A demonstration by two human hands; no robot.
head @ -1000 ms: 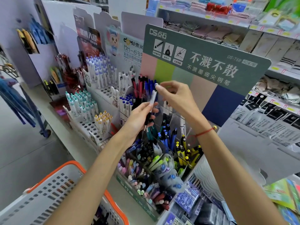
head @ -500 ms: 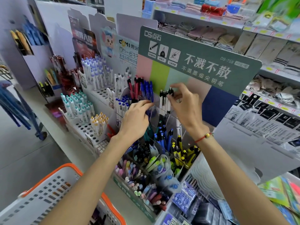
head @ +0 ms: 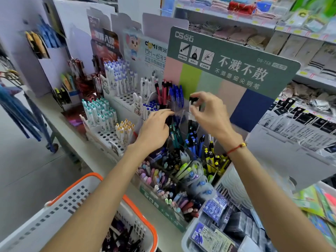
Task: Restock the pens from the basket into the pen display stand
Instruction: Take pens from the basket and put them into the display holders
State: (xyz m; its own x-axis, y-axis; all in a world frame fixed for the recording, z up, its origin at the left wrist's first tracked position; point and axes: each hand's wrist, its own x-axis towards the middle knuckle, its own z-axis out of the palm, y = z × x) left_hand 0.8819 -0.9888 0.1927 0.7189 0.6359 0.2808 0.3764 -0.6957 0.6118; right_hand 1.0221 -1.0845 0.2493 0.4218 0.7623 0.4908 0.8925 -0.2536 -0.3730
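Two hands (head: 154,131), one basket (head: 60,206).

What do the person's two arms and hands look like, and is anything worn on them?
Both forearms are bare, with no sleeves in view. The right hand has a thin red string bracelet at the wrist, with a small gold-coloured bead on it. The left hand and its wrist show no bracelet, watch or glove. I see no rings on either hand, though the picture is somewhat blurred.

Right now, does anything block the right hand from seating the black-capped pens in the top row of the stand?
Nothing visible does. The right hand pinches the black-capped pens already at the top row, right of the blue pens; the left hand rests lower down.
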